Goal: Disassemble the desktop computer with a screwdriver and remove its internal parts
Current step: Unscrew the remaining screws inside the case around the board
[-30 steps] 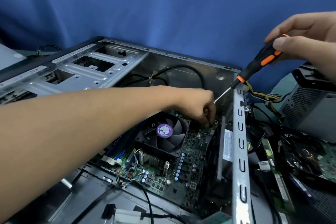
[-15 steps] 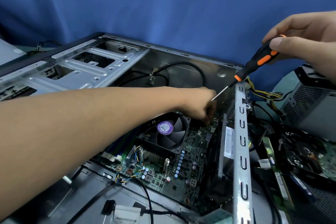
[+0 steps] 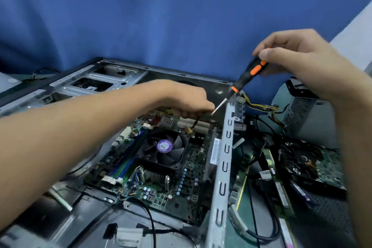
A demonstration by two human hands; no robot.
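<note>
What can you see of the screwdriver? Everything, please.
The screwdriver has a black handle with orange inserts and an orange collar, then a thin bare metal shaft. It slants down and left from the right hand, whose fingers pinch the handle's top. The tip points into the open case at its far end, right by the left hand; what it meets is hidden.

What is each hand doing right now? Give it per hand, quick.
Left hand: fingers curled down inside the computer case; whether it holds anything cannot be told.
Right hand: closed on the screwdriver handle.
</note>
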